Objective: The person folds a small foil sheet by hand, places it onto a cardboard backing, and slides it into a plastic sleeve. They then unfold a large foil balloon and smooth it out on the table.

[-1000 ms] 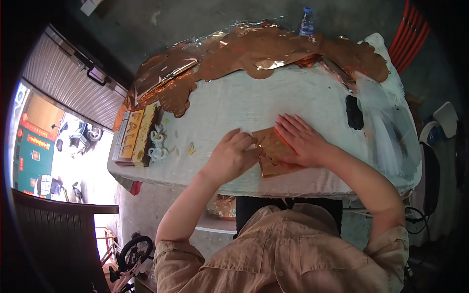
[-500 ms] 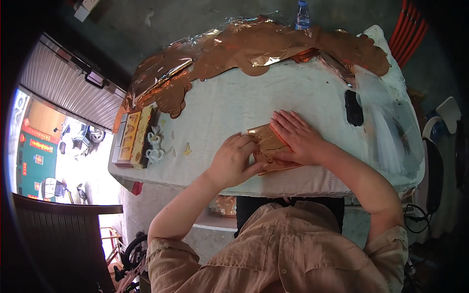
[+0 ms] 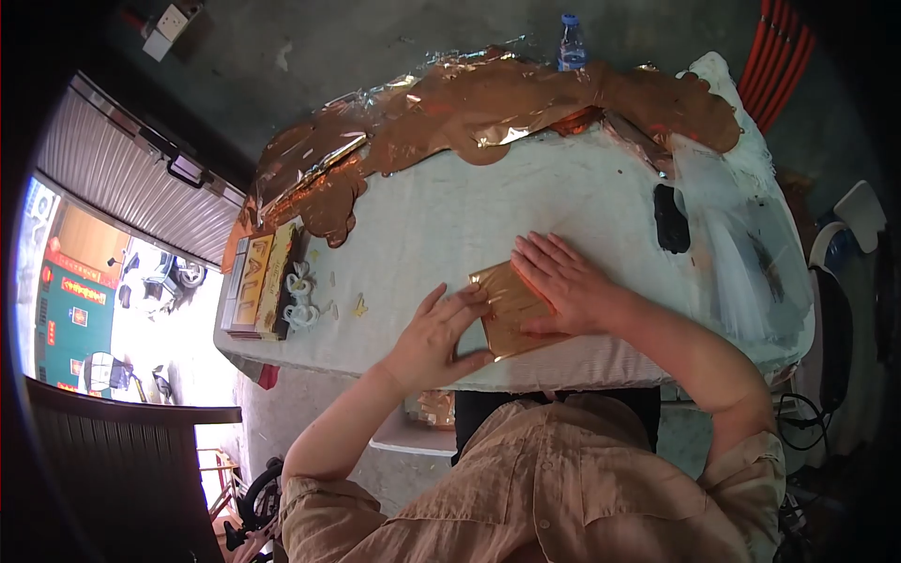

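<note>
A shiny copper-gold foil packet [image 3: 507, 305], roughly rectangular, lies near the front edge of the white cloth-covered table [image 3: 422, 206]. Flat across its right part rests my right hand [image 3: 572, 286], fingers stretched toward the far side and thumb over the foil. My left hand [image 3: 441, 333] is at the packet's left edge, its thumb and fingers spread apart and the tips touching the foil. What the packet contains, if anything, cannot be seen.
Brown and copper foil sheets [image 3: 422, 131] line the far edge, with a blue-capped bottle [image 3: 572, 47] behind. Printed boxes [image 3: 255, 281] and white cord [image 3: 300, 300] are at left. A black object [image 3: 671, 219] and clear plastic bags [image 3: 746, 253] lie at right.
The foil packet looks flatter and less creased, and more of its left side shows. My left hand's fingers have spread along that edge. My right hand stays on the foil; the view has tilted slightly.
</note>
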Tool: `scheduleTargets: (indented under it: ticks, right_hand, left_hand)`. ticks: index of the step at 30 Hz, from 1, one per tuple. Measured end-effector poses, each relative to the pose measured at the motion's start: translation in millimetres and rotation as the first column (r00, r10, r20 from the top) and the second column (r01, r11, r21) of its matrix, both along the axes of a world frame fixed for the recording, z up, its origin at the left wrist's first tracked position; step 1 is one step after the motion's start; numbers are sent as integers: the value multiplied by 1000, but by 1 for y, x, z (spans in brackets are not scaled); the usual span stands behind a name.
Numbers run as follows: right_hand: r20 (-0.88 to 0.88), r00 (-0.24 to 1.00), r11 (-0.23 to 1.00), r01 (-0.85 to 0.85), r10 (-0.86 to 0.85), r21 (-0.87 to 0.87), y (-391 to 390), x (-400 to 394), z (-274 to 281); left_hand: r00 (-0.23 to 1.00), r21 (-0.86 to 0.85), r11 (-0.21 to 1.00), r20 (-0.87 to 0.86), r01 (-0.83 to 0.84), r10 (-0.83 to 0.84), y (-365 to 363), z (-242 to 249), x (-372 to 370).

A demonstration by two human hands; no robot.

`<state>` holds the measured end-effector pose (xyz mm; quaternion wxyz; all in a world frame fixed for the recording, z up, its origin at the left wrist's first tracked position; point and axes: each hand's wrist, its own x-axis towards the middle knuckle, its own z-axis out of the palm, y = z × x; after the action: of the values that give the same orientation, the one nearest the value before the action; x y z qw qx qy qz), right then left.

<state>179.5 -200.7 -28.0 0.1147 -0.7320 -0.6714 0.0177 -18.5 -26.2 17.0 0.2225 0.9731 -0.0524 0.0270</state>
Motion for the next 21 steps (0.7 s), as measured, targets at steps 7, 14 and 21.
scheduleTargets:
  ticks: [7, 14, 21]
  right_hand:
    - [-8, 998, 997, -66, 66, 29, -28, -32, 11]
    - [-255, 959, 992, -129, 126, 4, -30, -28, 5]
    - [-956, -279, 977, -211, -94, -35, -22, 19, 20]
  left_hand:
    - [987, 57, 997, 155, -48, 39, -37, -2, -36]
    - [907, 138, 990, 421, -39, -23, -41, -20, -34]
    - [913, 204, 979, 400, 0, -83, -39, -10, -30]
